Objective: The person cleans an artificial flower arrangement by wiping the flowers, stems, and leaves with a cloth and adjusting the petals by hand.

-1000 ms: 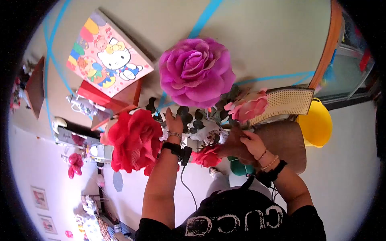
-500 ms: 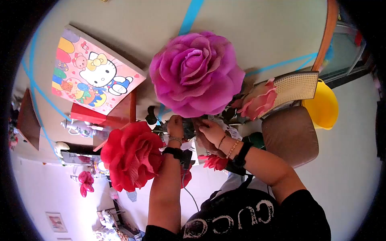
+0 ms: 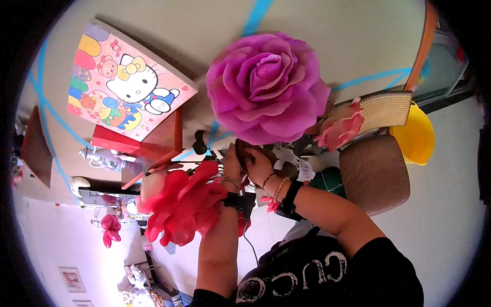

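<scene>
A large purple flower (image 3: 268, 87) stands above both hands. My left hand (image 3: 232, 162) is among the stems and leaves under it, next to a big red flower (image 3: 184, 204); its fingertips are hidden. My right hand (image 3: 260, 165) is closed on a brown cloth (image 3: 250, 148), close beside my left hand and just below the purple petals. To the right of the purple flower is a pink flower (image 3: 341, 130). White flowers (image 3: 296, 166) show partly behind my right hand.
A cartoon cat picture (image 3: 130, 82) leans at the upper left over a red box (image 3: 115, 139). A patterned teapot (image 3: 105, 157) stands below it. At the right are a brown chair seat (image 3: 375, 174) with a woven back (image 3: 386, 112) and a yellow bucket (image 3: 415, 135).
My right hand has moved left with the brown cloth, from beside the pink flower to my left hand. The red flower now tilts and lies across my left forearm.
</scene>
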Demonstrator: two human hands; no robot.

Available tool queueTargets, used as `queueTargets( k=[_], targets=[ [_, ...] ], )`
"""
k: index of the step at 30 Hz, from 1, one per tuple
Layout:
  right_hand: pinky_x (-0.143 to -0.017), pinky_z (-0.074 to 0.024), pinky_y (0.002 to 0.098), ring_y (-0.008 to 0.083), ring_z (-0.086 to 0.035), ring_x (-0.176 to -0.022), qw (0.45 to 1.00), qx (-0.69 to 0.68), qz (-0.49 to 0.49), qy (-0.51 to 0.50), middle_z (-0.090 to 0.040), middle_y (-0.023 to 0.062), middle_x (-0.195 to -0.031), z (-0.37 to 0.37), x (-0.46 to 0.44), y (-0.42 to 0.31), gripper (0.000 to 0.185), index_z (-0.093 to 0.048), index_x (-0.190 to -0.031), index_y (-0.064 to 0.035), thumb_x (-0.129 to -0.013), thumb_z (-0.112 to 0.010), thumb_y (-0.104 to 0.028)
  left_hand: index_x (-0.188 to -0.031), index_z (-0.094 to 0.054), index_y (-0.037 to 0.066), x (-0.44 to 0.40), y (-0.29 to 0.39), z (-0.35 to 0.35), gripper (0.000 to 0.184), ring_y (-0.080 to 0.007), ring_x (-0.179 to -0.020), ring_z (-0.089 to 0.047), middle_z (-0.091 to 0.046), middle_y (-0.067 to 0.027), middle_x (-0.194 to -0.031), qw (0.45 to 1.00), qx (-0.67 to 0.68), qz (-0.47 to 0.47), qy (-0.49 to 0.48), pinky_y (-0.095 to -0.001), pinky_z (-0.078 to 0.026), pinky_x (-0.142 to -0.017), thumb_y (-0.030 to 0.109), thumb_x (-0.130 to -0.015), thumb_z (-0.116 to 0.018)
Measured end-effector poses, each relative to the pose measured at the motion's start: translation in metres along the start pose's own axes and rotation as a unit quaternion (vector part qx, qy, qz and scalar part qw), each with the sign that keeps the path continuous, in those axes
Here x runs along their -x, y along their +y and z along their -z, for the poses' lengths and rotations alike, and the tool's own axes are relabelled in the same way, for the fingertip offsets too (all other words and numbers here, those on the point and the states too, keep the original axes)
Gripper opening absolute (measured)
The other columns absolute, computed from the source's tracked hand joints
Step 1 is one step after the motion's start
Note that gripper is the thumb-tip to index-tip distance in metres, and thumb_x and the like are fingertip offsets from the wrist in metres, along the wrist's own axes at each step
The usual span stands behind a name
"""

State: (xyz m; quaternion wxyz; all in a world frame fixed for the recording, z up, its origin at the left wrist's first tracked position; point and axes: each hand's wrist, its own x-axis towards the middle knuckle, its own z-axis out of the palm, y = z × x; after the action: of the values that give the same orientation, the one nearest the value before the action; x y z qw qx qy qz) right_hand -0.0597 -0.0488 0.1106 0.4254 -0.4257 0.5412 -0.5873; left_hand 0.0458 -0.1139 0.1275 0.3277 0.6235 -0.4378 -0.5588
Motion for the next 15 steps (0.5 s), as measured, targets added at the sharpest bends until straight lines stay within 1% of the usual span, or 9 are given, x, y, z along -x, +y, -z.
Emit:
queueTargets(
  k=[2,5,8,9,10,11,13,14,15],
  targets=[
    [-0.084,-0.0419,0.0348,0.0328,-0.053,-0.096,0.999,0.032,-0.001,0.008,-0.056,0.0202,-0.101,-0.001,-0.001,-0.002,0.030,-0.052,-0.106,-0.0017,-0.077,-0.050,-0.010,-0.110,-0.050,0.004,-0.008,-0.011,0.007,0.047,-0.0207,-0.095,-0.049,-0.055,-0.0081,-0.103,0.999,-0.041,-0.029,-0.003,-0.0350,-0.038,-0.080,0.043,-0.087,-0.037],
    [-0.082,-0.0427,0.0365,0.0342,-0.053,-0.095,0.998,0.043,0.034,0.026,-0.056,0.0202,-0.100,0.002,-0.009,-0.001,0.029,-0.053,-0.104,-0.0010,-0.077,-0.050,-0.012,-0.110,-0.050,0.004,0.003,-0.008,0.000,0.046,-0.0220,-0.094,-0.050,-0.055,-0.0079,-0.101,0.998,0.064,0.013,-0.007,-0.0350,-0.039,-0.078,0.043,-0.088,-0.037],
    [-0.080,-0.0422,0.0396,0.0365,-0.052,-0.093,0.998,0.049,-0.038,0.017,-0.056,0.0208,-0.099,0.008,-0.028,0.003,0.028,-0.053,-0.101,-0.0003,-0.076,-0.050,-0.013,-0.110,-0.048,0.004,-0.015,-0.033,0.013,0.046,-0.0224,-0.093,-0.051,-0.055,-0.0086,-0.100,0.979,-0.142,-0.147,-0.010,-0.0350,-0.040,-0.076,0.042,-0.088,-0.037],
    [-0.079,-0.0429,0.0402,0.0362,-0.053,-0.091,0.985,0.169,-0.007,-0.014,-0.057,0.0199,-0.097,0.011,-0.035,0.003,0.026,-0.056,-0.098,-0.0007,-0.079,-0.046,-0.015,-0.113,-0.044,0.000,-0.004,-0.025,0.009,0.040,-0.0300,-0.093,-0.051,-0.053,-0.0172,-0.102,0.918,-0.325,-0.226,0.008,-0.0369,-0.041,-0.077,0.030,-0.088,-0.034],
    [-0.079,-0.0436,0.0408,0.0359,-0.054,-0.089,0.957,0.287,0.024,-0.044,-0.058,0.0190,-0.095,0.015,-0.042,0.004,0.026,-0.058,-0.095,-0.0011,-0.081,-0.042,-0.017,-0.117,-0.040,-0.004,0.007,-0.016,0.004,0.036,-0.0376,-0.093,-0.051,-0.051,-0.0258,-0.103,0.818,-0.492,-0.296,0.026,-0.0389,-0.042,-0.078,0.018,-0.089,-0.032],
    [-0.078,-0.0434,0.0422,0.0348,-0.055,-0.086,0.920,0.366,0.098,-0.095,-0.059,0.0165,-0.094,0.021,-0.049,0.004,0.026,-0.059,-0.092,-0.0025,-0.082,-0.041,-0.018,-0.117,-0.040,-0.004,0.019,-0.008,0.000,0.036,-0.0376,-0.093,-0.051,-0.051,-0.0258,-0.103,0.819,-0.491,-0.296,0.023,-0.0389,-0.042,-0.078,0.018,-0.089,-0.032],
    [-0.082,-0.0401,0.0417,0.0345,-0.051,-0.094,0.916,0.374,0.064,-0.130,-0.055,0.0168,-0.102,0.028,-0.068,0.003,0.027,-0.056,-0.099,-0.0043,-0.082,-0.043,-0.021,-0.113,-0.046,0.002,0.039,0.008,-0.009,0.039,-0.0226,-0.093,-0.052,-0.055,-0.0130,-0.102,0.870,-0.426,-0.248,0.009,-0.0324,-0.038,-0.082,0.032,-0.089,-0.036],
    [-0.085,-0.0384,0.0414,0.0343,-0.049,-0.099,0.914,0.376,0.047,-0.147,-0.054,0.0169,-0.106,0.030,-0.070,0.004,0.028,-0.054,-0.103,-0.0052,-0.082,-0.044,-0.022,-0.113,-0.046,0.002,0.028,-0.003,-0.004,0.039,-0.0226,-0.093,-0.052,-0.055,-0.0130,-0.102,0.870,-0.426,-0.248,0.007,-0.0324,-0.038,-0.082,0.032,-0.089,-0.036],
    [-0.087,-0.0368,0.0411,0.0341,-0.047,-0.103,0.910,0.379,0.030,-0.164,-0.052,0.0171,-0.110,0.032,-0.072,0.005,0.031,-0.052,-0.106,-0.0061,-0.082,-0.045,-0.023,-0.114,-0.045,0.000,0.009,-0.021,0.005,0.037,-0.0274,-0.095,-0.052,-0.053,-0.0176,-0.105,0.915,-0.337,-0.222,0.010,-0.0335,-0.039,-0.082,0.025,-0.089,-0.038]
  ],
)
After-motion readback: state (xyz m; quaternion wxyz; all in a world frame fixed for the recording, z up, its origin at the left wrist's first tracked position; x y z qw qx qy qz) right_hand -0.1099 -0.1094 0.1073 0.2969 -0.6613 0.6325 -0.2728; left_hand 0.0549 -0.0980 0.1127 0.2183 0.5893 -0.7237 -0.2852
